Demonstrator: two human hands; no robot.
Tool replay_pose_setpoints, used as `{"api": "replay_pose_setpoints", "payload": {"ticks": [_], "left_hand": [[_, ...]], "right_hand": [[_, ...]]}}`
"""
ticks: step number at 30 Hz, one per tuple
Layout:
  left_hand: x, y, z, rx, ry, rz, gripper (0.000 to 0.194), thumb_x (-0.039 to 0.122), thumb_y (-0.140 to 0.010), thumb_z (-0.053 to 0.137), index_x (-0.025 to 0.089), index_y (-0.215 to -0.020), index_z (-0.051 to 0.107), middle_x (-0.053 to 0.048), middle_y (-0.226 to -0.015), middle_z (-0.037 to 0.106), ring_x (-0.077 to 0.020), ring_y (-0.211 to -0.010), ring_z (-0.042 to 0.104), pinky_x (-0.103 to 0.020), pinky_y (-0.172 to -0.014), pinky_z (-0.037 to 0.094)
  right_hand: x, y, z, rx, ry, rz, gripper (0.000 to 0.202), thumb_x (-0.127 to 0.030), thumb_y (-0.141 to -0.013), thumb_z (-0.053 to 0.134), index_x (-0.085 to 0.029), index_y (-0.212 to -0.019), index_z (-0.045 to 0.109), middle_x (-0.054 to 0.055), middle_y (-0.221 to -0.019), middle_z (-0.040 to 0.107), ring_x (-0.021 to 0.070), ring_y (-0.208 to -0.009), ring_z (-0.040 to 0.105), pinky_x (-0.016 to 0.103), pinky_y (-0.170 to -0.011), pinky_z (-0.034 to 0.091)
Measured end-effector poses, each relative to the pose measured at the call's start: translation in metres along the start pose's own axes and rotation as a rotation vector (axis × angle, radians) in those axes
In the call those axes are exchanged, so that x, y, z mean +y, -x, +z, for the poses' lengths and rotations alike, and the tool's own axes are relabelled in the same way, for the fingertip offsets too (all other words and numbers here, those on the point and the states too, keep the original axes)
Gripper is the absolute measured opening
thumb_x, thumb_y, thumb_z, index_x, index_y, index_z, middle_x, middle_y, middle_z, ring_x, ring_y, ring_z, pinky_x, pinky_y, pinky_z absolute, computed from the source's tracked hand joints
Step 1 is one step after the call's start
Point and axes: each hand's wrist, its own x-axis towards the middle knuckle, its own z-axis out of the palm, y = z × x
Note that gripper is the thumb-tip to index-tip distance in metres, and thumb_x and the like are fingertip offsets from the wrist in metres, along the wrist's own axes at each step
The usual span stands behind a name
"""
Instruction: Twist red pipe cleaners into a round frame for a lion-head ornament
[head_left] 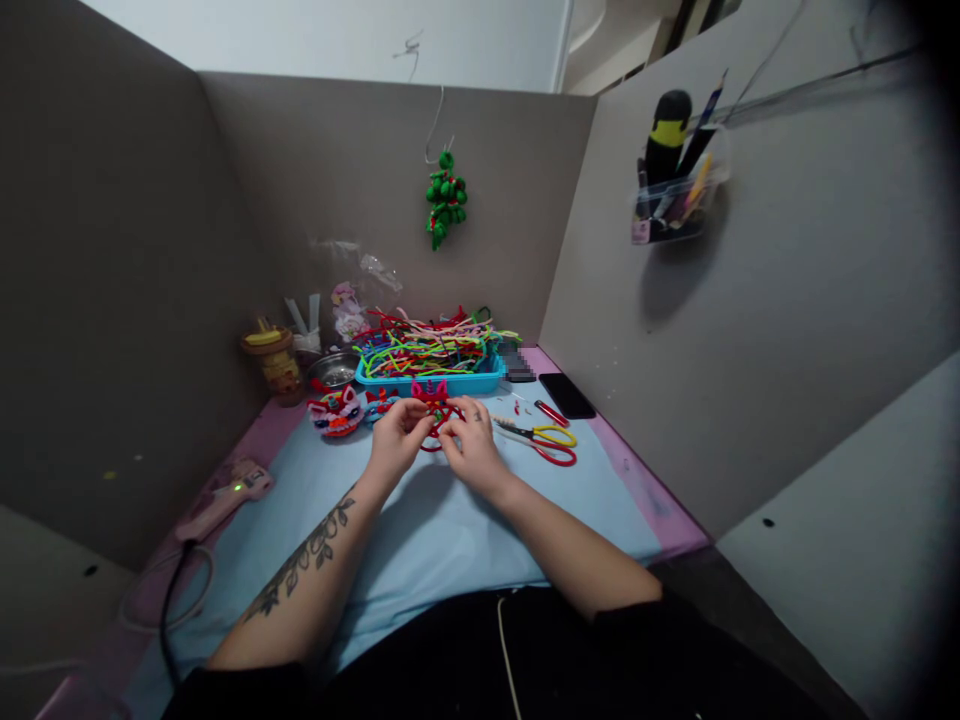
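My left hand (397, 437) and my right hand (474, 447) meet above the blue cloth, fingers bent inward. Between them they grip a red pipe-cleaner figure (430, 391) with pink-red points on top and loops hanging below. A small green bit shows at its middle; the fingers hide much of the rest. Left of my left hand sits a finished-looking red, white and blue pipe-cleaner head (335, 412), with a blue and red one (380, 404) partly behind the hand. Scissors (551, 442) with yellow and red handles lie right of my right hand.
A blue tray (431, 384) heaped with colourful pipe cleaners stands behind the hands. Near it are a metal bowl (334, 370), a brown cup (271, 365) and a black phone (567, 396). A pink glue gun (229, 500) with a cord lies left. Grey partitions (390, 150) enclose the table.
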Motion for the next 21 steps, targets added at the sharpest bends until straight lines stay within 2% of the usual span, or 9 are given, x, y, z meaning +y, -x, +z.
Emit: {"api": "replay_pose_setpoints", "payload": {"ticks": [10,14,16,18,21], "left_hand": [[0.002,-0.004,0.001,-0.003,0.168,-0.214,0.034,0.027,-0.065,0.070,0.012,-0.092,0.058,0.002,-0.064,0.059,-0.0084,-0.054,0.054,-0.019,-0.052,0.042],[0.003,-0.007,-0.001,-0.006,0.247,-0.288,0.037,0.026,-0.061,0.073,0.011,-0.091,0.058,0.003,-0.061,0.059,-0.0069,-0.050,0.051,-0.018,-0.049,0.040],[0.004,-0.010,-0.005,-0.018,0.306,-0.331,0.037,0.025,-0.060,0.074,0.011,-0.091,0.058,0.002,-0.061,0.059,-0.0064,-0.049,0.050,-0.017,-0.046,0.039],[0.004,-0.013,-0.011,-0.028,0.424,-0.403,0.038,0.020,-0.059,0.075,0.012,-0.092,0.058,0.002,-0.063,0.059,-0.0054,-0.049,0.051,-0.015,-0.044,0.039],[0.005,-0.017,-0.020,-0.085,0.687,-0.590,0.035,0.010,-0.062,0.072,0.014,-0.093,0.057,0.002,-0.067,0.059,-0.0042,-0.051,0.054,-0.011,-0.042,0.039]], "right_hand": [[-0.005,0.001,-0.005,-0.015,-0.011,-0.052,0.012,-0.011,-0.076,0.052,-0.020,-0.075,0.060,0.008,-0.118,0.049,0.0251,-0.119,0.034,0.045,-0.103,0.029],[-0.005,-0.001,-0.006,0.013,-0.055,-0.036,0.011,-0.014,-0.077,0.054,-0.020,-0.074,0.062,0.008,-0.116,0.050,0.0256,-0.119,0.035,0.046,-0.103,0.028],[-0.001,-0.004,-0.009,0.026,-0.150,-0.021,0.008,-0.021,-0.078,0.056,-0.021,-0.078,0.064,0.007,-0.116,0.051,0.0251,-0.119,0.037,0.045,-0.104,0.028],[0.006,-0.009,-0.013,0.043,-0.318,0.032,0.016,-0.027,-0.080,0.055,-0.022,-0.093,0.064,0.007,-0.120,0.049,0.0238,-0.119,0.039,0.043,-0.104,0.029],[0.021,-0.015,-0.016,0.112,-0.686,0.283,0.032,-0.033,-0.084,0.047,-0.024,-0.114,0.054,0.006,-0.130,0.047,0.0205,-0.119,0.044,0.039,-0.101,0.034]]}}
